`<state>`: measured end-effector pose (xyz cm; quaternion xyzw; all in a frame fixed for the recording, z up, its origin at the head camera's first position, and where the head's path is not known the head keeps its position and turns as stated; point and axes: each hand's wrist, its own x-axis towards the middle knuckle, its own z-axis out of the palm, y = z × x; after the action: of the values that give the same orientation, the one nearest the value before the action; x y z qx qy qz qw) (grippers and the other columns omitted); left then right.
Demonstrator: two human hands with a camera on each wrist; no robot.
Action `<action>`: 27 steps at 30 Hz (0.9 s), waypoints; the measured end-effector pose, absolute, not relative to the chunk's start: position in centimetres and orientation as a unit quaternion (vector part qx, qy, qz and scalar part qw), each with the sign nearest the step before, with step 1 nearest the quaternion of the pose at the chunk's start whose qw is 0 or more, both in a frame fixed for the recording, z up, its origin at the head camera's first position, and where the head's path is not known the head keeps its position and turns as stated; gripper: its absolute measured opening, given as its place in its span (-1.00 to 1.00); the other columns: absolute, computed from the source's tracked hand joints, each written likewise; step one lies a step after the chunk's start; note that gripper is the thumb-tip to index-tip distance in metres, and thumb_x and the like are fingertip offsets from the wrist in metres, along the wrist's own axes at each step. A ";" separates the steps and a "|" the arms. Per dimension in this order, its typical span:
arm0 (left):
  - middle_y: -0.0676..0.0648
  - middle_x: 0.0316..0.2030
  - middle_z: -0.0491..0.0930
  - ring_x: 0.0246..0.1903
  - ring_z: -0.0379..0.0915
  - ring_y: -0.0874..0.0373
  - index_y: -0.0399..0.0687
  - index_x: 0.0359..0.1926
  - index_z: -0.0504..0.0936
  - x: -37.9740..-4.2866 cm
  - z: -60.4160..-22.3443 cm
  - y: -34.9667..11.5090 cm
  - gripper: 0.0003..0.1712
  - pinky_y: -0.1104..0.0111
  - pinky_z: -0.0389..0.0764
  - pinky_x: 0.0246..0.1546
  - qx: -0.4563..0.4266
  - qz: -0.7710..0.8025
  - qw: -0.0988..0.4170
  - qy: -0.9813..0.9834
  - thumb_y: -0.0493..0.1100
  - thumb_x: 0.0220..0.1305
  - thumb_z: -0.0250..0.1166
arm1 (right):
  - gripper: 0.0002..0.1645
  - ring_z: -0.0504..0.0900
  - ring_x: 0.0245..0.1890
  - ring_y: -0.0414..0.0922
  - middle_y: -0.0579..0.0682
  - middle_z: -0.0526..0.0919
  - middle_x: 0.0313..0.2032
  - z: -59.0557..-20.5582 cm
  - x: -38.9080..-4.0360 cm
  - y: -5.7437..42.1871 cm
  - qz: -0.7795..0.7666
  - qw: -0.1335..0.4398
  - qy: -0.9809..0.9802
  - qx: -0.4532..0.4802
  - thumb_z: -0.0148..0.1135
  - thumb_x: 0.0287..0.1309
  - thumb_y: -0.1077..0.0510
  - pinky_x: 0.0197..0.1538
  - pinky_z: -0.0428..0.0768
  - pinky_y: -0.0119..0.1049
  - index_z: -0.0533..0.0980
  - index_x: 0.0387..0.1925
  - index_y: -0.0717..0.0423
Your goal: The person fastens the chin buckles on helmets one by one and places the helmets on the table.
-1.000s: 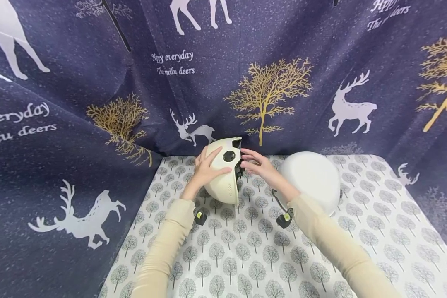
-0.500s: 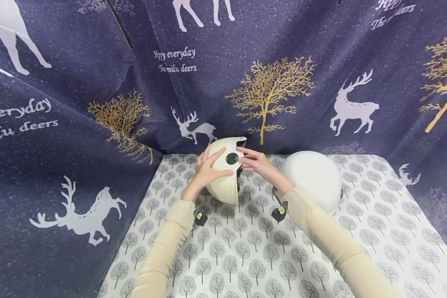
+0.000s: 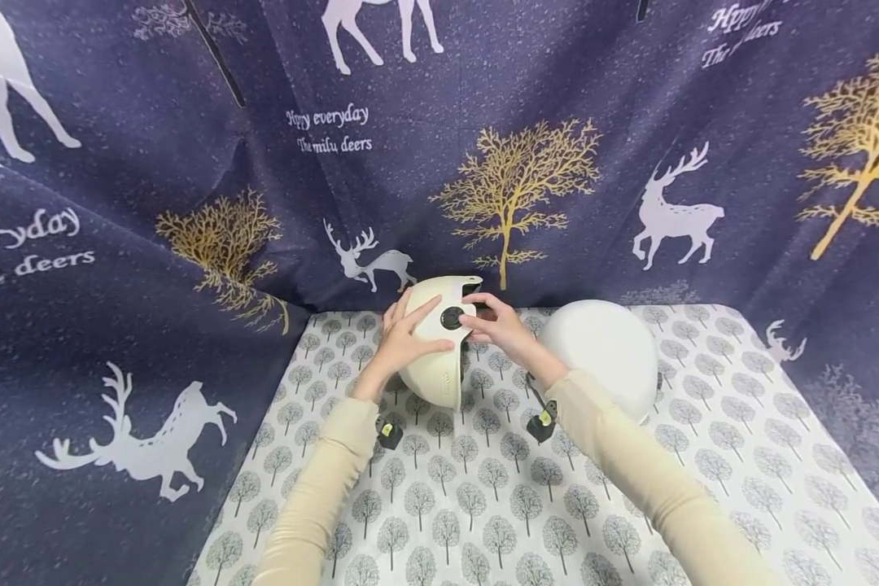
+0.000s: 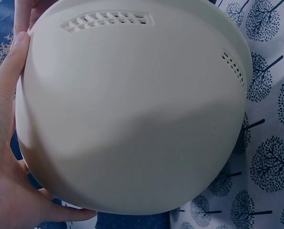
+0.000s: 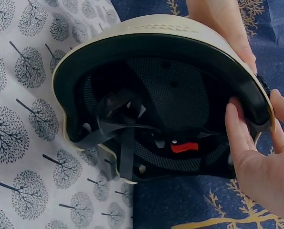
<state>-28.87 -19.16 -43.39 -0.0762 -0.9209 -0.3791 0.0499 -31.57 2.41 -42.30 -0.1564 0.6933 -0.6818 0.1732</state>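
Note:
A cream helmet (image 3: 434, 378) is held on its side, its open underside facing right. My left hand (image 3: 403, 340) grips the smooth outer shell, fingers spread over it; the left wrist view shows the shell (image 4: 132, 109) with rows of small vents. My right hand (image 3: 504, 332) pinches the rim beside a round black disc (image 3: 452, 318). In the right wrist view some fingers (image 5: 237, 129) reach inside the rim, with the thumb outside. Black padding (image 5: 175, 90), dark straps (image 5: 127, 157) and a red tab (image 5: 184, 147) show inside.
A white dome-shaped thing (image 3: 602, 352) stands on the table at the right, partly behind the right forearm. The table wears a tree-print cloth (image 3: 476, 496). A dark blue deer-print curtain (image 3: 425, 187) hangs right behind it. Small black wrist cameras (image 3: 540, 426) hang below each sleeve.
My right hand has moved left from beside the helmet's opening and now pinches its rim near the black disc. The left hand keeps its grip; the head view has shifted slightly.

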 end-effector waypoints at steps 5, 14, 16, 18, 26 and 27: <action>0.00 0.58 -0.30 0.51 -0.43 -0.27 0.47 0.39 0.31 -29.3 -43.6 -18.5 -0.01 -0.41 -0.14 0.35 -0.094 -0.390 0.066 -0.914 0.21 -0.10 0.55 | -0.46 0.63 -0.35 -0.25 -0.10 0.48 -0.24 -42.2 -31.5 2.7 -0.708 0.167 0.673 -0.132 0.13 0.36 0.21 0.03 0.68 -0.21 0.26 0.31 0.12; -0.02 0.55 -0.03 0.52 -0.29 -0.22 0.17 0.28 0.52 -27.6 -45.0 -21.6 -0.19 -0.26 -0.15 0.44 -0.063 -0.474 0.110 -0.871 -0.04 -0.06 0.58 | -0.44 0.62 -0.43 -0.31 -0.13 0.51 -0.32 -42.4 -30.0 -0.7 -0.737 0.162 0.648 -0.103 0.15 0.30 0.31 -0.13 0.70 -0.34 0.32 0.31 0.20; -0.02 0.53 0.03 0.51 -0.23 -0.21 0.13 0.28 0.52 -27.4 -45.0 -22.4 -0.22 -0.24 -0.08 0.44 -0.066 -0.475 0.113 -0.870 -0.04 -0.03 0.56 | -0.46 0.62 -0.44 -0.30 -0.13 0.50 -0.33 -42.7 -29.9 -1.2 -0.743 0.167 0.641 -0.097 0.12 0.32 0.33 -0.13 0.69 -0.33 0.33 0.31 0.18; -0.02 0.52 0.09 0.49 -0.17 -0.20 0.11 0.28 0.52 -27.6 -44.7 -23.0 -0.21 -0.23 -0.04 0.43 -0.073 -0.470 0.119 -0.872 -0.02 -0.03 0.56 | -0.46 0.61 -0.44 -0.29 -0.14 0.50 -0.32 -43.1 -30.1 -1.3 -0.752 0.168 0.631 -0.093 0.10 0.32 0.34 -0.11 0.69 -0.31 0.32 0.32 0.17; -0.06 0.53 0.04 0.51 -0.22 -0.20 0.12 0.36 0.42 -28.3 -43.3 -23.7 -0.11 -0.24 -0.07 0.44 -0.067 -0.461 0.106 -0.879 -0.03 -0.04 0.56 | -0.39 0.63 -0.41 -0.28 -0.15 0.54 -0.24 -44.3 -30.5 -1.3 -0.786 0.169 0.586 -0.103 0.04 0.33 0.34 -0.02 0.67 -0.27 0.24 0.39 0.13; -0.07 0.53 0.02 0.51 -0.24 -0.20 0.13 0.38 0.39 -28.4 -43.2 -23.8 -0.09 -0.25 -0.08 0.44 -0.066 -0.454 0.103 -0.883 -0.02 -0.03 0.56 | -0.37 0.64 -0.39 -0.27 -0.14 0.55 -0.21 -44.4 -30.6 -1.3 -0.793 0.174 0.575 -0.103 0.03 0.34 0.35 0.00 0.66 -0.27 0.21 0.40 0.12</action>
<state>-28.38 -23.81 -43.24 -0.0661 -0.8826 -0.4538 0.1030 -30.58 -1.33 -44.43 -0.1028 0.5753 -0.7926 0.1736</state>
